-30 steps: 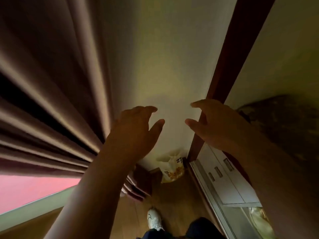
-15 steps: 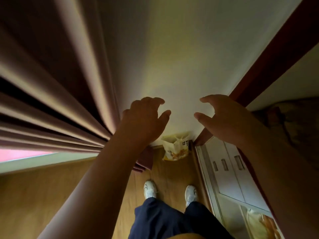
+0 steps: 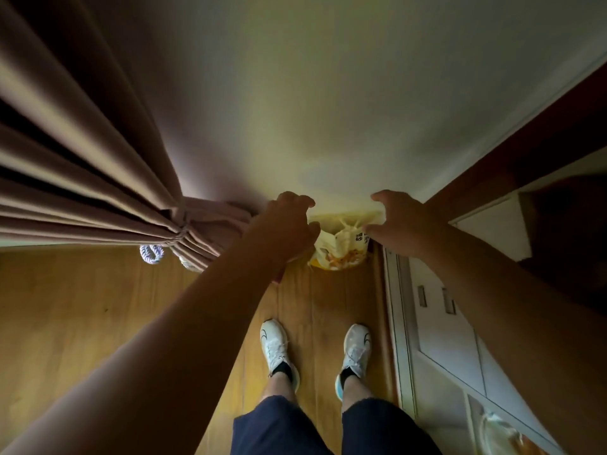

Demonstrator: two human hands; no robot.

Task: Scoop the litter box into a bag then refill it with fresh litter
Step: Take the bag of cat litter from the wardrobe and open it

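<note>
Head view: yellow bag (image 3: 340, 249) knotted shut on floor, contents hidden

Home room, tied-back curtain (image 3: 98, 178), wooden floor (image 3: 82, 307), white cabinet (image 3: 440, 330)

yellow bag (image 3: 341, 254), dark printed characters, too small to read

A pale wall (image 3: 328, 93) fills the upper centre; brown tied-back curtains (image 3: 82, 159) hang at left, wooden floor (image 3: 65, 307) below, white cabinet doors (image 3: 443, 330) lower right.
</note>
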